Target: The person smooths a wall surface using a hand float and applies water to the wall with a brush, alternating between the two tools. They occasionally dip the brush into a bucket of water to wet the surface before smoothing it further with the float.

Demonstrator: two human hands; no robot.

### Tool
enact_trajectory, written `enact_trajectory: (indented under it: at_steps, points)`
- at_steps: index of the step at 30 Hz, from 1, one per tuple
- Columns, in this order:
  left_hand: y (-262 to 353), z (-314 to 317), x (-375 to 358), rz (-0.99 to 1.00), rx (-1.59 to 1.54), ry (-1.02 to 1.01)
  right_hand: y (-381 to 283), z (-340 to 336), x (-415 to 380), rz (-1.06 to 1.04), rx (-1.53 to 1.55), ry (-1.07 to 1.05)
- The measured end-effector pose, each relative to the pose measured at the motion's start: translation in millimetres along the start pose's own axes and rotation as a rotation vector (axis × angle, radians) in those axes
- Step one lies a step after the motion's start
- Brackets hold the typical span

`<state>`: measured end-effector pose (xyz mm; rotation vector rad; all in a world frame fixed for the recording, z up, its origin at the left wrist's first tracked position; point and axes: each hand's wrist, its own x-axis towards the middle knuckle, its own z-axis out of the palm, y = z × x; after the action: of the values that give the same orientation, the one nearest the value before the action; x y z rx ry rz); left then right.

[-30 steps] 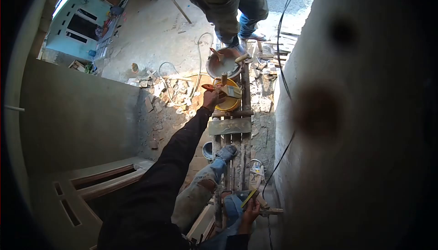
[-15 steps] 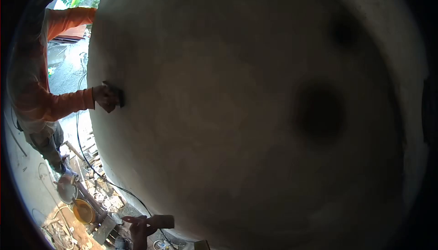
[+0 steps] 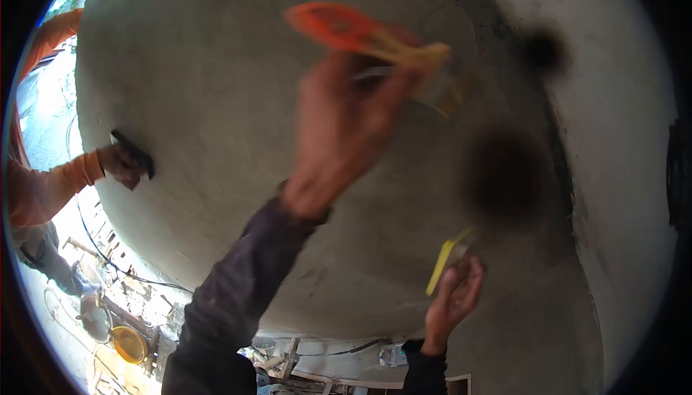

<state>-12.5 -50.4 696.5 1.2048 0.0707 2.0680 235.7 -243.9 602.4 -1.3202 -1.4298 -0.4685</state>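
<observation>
My left hand is raised in front of the grey plastered wall, fingers closed on a blurred orange-and-tan tool. The tool has an orange loop-shaped end to the left; its tan part runs right, past my fingertips. Lower right, my right hand grips a flat piece with a yellow edge, held tilted close to the wall. Its exact kind is unclear because of blur and shadow. Dark sleeves cover both of my forearms.
At left, a co-worker in an orange sleeve presses a dark hand float against the wall. Below are a yellow bucket, a black cable and rubble. A paler wall meets the plastered one at right.
My view has swung right. My left and right arms now reach up into view with the orange-and-tan tool and the yellow-edged piece. The co-worker's float still lies against the wall.
</observation>
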Motion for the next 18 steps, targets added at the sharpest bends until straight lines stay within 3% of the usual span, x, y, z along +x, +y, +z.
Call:
enact_trajectory:
  at_steps: [2,3,4,6,8,9,11,12,14,16,18]
  points:
    - [5,-46,-34,-0.028,-0.072,0.268,-9,16,55,-0.155,-0.230,0.233]
    - [15,-70,-62,-0.159,0.026,0.371,-11,28,82,-0.189,-0.300,0.360]
    - [6,-95,-100,-0.175,0.052,0.447,4,38,113,-0.269,-0.396,0.417]
    - [2,-134,-188,-0.406,0.260,0.519,8,58,143,-0.351,-0.497,0.480]
    - [-9,-159,-283,-0.547,0.361,0.436,-30,107,137,-0.539,-0.531,0.311]
    - [-4,-160,-319,-0.742,0.249,0.493,-49,130,127,-0.626,-0.551,0.220]
    - [15,-164,-371,-0.949,0.261,0.506,-70,149,112,-0.770,-0.608,0.036]
    - [11,-183,-423,-0.899,0.308,0.423,-54,136,97,-0.763,-0.627,0.038]
    - [42,-193,-446,-1.054,0.163,0.543,2,100,63,-0.662,-0.606,0.048]
    - [48,-224,-483,-1.048,0.267,0.521,24,98,90,-0.340,-0.227,0.519]
    - [57,-234,-482,-1.010,0.291,0.491,-43,121,140,-0.301,-0.205,0.549]
